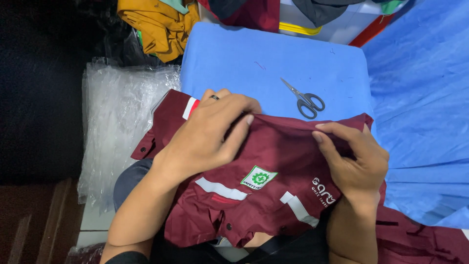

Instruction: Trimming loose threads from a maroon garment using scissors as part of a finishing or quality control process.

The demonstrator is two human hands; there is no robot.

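On the blue worktop [234, 58], the maroon shirt [264, 161] lies crosswise under both hands; left hand [207, 134] and right hand [354, 159] pinch its upper edge, scissors [305, 99] just beyond.

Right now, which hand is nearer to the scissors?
Right. The right hand pinches the maroon shirt just below the scissors. The left hand grips the shirt's edge farther off, to the scissors' left.

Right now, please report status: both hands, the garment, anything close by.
Left hand and right hand both pinching the maroon work shirt with white stripes. Shirt lies on blue padded board. Grey metal scissors just beyond, untouched.
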